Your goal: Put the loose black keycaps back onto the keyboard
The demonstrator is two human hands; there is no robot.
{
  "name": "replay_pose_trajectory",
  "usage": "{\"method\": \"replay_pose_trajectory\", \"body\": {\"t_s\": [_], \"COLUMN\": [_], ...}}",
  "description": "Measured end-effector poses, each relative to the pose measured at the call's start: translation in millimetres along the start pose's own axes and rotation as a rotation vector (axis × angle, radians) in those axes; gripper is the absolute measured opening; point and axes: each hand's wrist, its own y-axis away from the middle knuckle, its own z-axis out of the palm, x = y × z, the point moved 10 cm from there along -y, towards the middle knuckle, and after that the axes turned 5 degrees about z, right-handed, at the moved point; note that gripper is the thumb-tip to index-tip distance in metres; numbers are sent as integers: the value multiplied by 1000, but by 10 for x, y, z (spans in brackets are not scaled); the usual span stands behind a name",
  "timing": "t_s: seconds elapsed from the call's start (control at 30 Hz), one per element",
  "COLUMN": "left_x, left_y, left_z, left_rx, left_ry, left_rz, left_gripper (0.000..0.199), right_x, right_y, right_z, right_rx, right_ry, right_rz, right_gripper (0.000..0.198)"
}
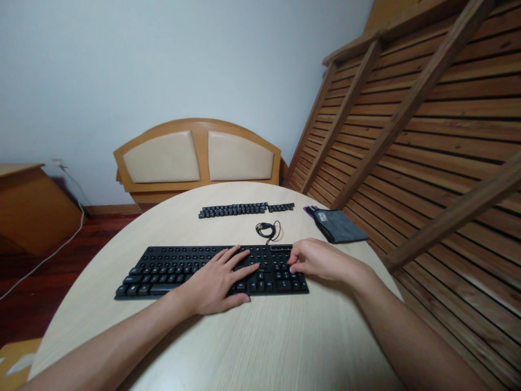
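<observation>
A black keyboard (175,266) lies on the round table, its lower rows fitted with keycaps and its upper rows showing small bare key sockets. My left hand (220,279) rests flat on its right-middle part, fingers spread, thumb by the front edge. Over the number pad at the right end, my right hand (311,258) is closed in a pinch, fingertips down at the keys. Whatever sits between those fingertips is hidden. Behind the keyboard, loose black keycaps (232,210) stand in rows, with a smaller group of keycaps (280,207) to their right.
A coiled black cable (266,231) lies behind the keyboard. At the right of the pale table (285,336) is a dark grey pouch (340,225) with purple-tipped items beside it. A wooden slatted frame (423,136) leans along the right side; a headboard (199,125) stands beyond.
</observation>
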Motion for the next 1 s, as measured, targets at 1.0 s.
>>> {"method": "replay_pose_trajectory", "body": {"t_s": [1.0], "left_x": [12], "left_y": [-3], "left_z": [-28], "left_rx": [5], "left_ry": [-1], "left_rz": [1], "left_gripper": [71], "right_x": [752], "right_y": [-509], "right_z": [-89], "right_rx": [-130], "right_ry": [-292], "right_rz": [74], "right_gripper": [33]}}
